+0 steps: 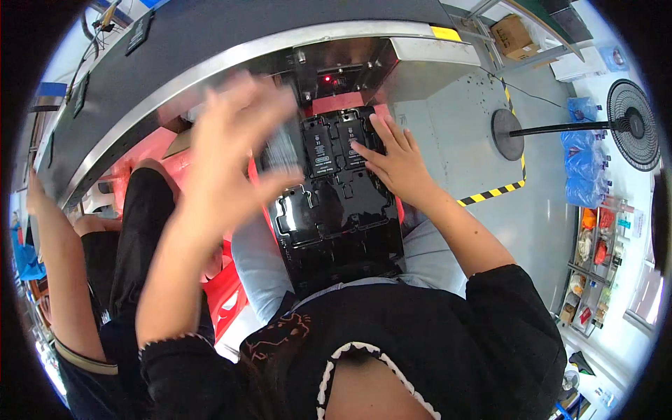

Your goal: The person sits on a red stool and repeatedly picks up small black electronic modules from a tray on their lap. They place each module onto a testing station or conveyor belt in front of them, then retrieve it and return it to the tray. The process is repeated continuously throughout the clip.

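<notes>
A glossy black plastic tray (336,210) with moulded slots rests across my lap. Near its far end lie two flat black battery packs (320,150) with pale print, side by side. My right hand (397,159) is at the right-hand pack (352,140), fingers stretched out, the tips on or just over its right side. My left hand (234,157) is raised left of the tray, smeared by motion, with thumb and fingers apart and nothing seen in it. Beside it is a clear, shiny plastic-looking thing (283,150), partly covered by the hand.
Ahead runs a dark conveyor belt (231,28) with a metal edge; flat black pieces (140,31) lie on it. Another person's arm (66,273) is at my left. To the right stand a black fan (632,122), shelves with bins (591,266) and striped floor tape (490,194).
</notes>
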Demonstrator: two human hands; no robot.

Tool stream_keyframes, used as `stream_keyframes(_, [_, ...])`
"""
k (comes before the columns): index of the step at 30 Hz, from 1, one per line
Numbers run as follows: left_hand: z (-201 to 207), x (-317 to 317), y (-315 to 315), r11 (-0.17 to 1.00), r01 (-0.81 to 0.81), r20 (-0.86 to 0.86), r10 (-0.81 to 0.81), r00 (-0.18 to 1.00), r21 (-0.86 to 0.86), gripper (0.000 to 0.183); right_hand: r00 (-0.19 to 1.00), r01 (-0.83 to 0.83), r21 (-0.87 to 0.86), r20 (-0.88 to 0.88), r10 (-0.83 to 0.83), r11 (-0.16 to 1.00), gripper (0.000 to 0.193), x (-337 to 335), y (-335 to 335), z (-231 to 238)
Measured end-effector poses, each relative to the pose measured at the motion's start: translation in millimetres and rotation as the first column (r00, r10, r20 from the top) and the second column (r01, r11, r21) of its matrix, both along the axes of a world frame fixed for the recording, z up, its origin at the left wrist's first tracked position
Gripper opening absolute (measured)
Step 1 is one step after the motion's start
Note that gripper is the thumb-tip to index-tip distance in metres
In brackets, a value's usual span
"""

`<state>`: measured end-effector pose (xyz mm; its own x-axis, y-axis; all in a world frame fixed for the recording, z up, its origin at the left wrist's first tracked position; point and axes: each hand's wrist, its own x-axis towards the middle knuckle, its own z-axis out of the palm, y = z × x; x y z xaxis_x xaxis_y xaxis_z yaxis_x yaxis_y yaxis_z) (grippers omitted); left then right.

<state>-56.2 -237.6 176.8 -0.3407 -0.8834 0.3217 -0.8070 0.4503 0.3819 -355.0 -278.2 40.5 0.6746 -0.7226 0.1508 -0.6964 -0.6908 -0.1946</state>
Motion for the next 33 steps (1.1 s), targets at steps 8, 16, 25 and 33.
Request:
stream_keyframes(8, [-119, -28, 126, 0.941, -0.087, 0.184, 0.026, 0.983, 0.328, 0.068, 0.988, -0.056, 0.058, 0.150, 0.047, 0.997, 0.043, 25, -8, 35])
stream_keyframes(16, [-140, -46, 132, 0.943, -0.098, 0.214, 0.029, 0.976, 0.318, 0.066, 0.780, -0.244, -0.360, 0.478, 0.403, 0.900, 0.052, 101, -86, 155])
stream_keyframes(25, [-59, -13, 69, 1.000, -0.003, -0.198, 0.000, 0.980, -0.014, 0.061, 0.951, -0.182, -0.344, 0.178, 0.254, 0.921, 0.070, 215, -263, 171])
stream_keyframes(33, [23, 149, -137, 0.787, -0.593, 0.088, 0.611, 0.786, -0.172, 0.048, 0.962, -0.260, -0.451, -0.039, 0.271, 0.854, 0.071, 183, -197, 211])
